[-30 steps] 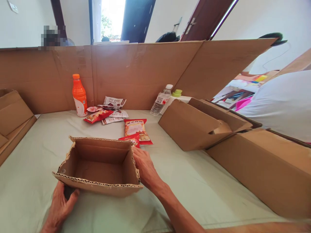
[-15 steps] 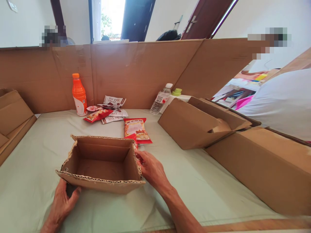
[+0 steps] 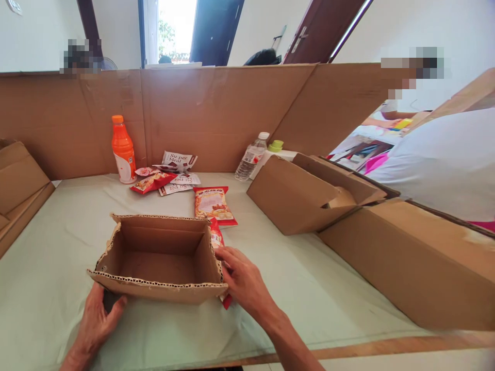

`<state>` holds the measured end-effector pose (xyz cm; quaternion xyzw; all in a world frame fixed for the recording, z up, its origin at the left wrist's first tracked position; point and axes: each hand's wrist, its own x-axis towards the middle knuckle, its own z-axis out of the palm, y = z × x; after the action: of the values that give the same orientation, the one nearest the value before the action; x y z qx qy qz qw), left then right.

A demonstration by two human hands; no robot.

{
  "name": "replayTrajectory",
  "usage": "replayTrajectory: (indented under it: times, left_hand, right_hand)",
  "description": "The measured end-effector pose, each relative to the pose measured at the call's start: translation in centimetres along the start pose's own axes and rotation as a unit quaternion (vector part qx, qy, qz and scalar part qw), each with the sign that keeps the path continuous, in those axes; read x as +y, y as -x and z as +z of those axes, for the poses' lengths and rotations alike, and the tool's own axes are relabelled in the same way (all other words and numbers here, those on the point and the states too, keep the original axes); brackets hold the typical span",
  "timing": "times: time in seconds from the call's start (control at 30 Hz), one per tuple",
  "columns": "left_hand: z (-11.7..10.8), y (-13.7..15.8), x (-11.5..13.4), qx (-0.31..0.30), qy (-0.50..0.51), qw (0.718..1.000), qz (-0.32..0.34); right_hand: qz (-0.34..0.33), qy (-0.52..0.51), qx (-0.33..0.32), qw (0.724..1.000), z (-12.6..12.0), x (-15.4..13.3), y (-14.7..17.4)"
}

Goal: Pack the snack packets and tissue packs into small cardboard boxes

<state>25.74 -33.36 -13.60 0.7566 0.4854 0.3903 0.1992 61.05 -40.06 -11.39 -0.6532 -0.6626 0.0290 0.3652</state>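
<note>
An open cardboard box (image 3: 162,291) with ragged, corrugated rims stands in front of me, and I see bare brown board inside. My left hand (image 3: 95,319) grips its near left corner, thumb at the front side and fingers partly hidden by the box. Close against the right side, my right hand (image 3: 245,278) has its fingers curled round a red snack packet (image 3: 216,234). One end of this packet shows above the fingers and a red end below; the middle is hidden. Just beyond lies a larger red and yellow snack packet (image 3: 214,205).
An orange drink bottle (image 3: 124,154), red snack packets (image 3: 152,183) and white "Super Meal" sachets (image 3: 178,161) sit by the cardboard wall (image 3: 201,118). A clear water bottle (image 3: 250,158) leans beside large cardboard boxes (image 3: 406,257) on the right. Another person's white sleeve (image 3: 448,159) shows beyond.
The red packet under my right hand has shifted, and its red lower end now shows below the fingers. My left hand and the box stay nearly where they were. The view has turned slightly.
</note>
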Motion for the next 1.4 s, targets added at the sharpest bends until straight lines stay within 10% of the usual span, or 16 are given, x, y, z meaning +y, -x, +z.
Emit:
replayTrajectory:
  times: [0.7,1.03,1.4]
  left_hand:
    - [-0.3,0.4,-0.4,-0.011,0.004,0.999,-0.031]
    - [-0.3,0.3,-0.5,-0.022,0.012,0.999,-0.047]
    - [0.1,0.0,-0.4,-0.002,0.015,0.998,-0.054]
  right_hand:
    - [-0.033,0.148,0.042,0.988,3.8,-0.8,0.7]
    - [0.012,-0.004,0.075,0.997,2.9,2.9,1.0]
    - [0.026,0.067,0.069,0.995,3.6,2.1,1.6]
